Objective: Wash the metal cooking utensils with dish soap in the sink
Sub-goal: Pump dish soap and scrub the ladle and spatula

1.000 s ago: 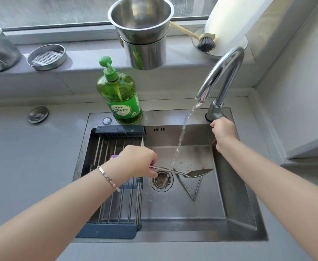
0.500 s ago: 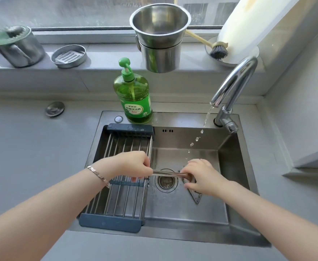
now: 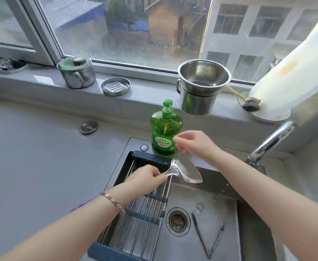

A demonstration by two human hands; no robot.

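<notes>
My left hand [image 3: 147, 178] grips the handle of a metal spatula [image 3: 187, 171], held blade-up over the back of the steel sink [image 3: 201, 240]. My right hand [image 3: 191, 143] hovers just above the blade with its fingers spread, right beside the green dish soap bottle [image 3: 164, 133] on the sink's back rim. I cannot tell whether the fingertips touch the bottle. Metal tongs [image 3: 208, 237] lie open on the sink floor, right of the drain [image 3: 178, 221]. No water comes from the faucet [image 3: 273, 142].
A dark-framed wire drying rack [image 3: 141, 215] spans the sink's left half. On the window sill stand stacked steel pots [image 3: 201, 91], a lidded steel mug [image 3: 77, 74], a small steel dish [image 3: 115, 86], a dish brush [image 3: 250, 106] and a white board [image 3: 286, 76]. A sink plug [image 3: 89, 127] lies on the grey counter.
The water has stopped. My left hand lifted the spatula up and back toward the soap bottle. My right hand let go of the spatula and moved to the bottle. The view tilted up.
</notes>
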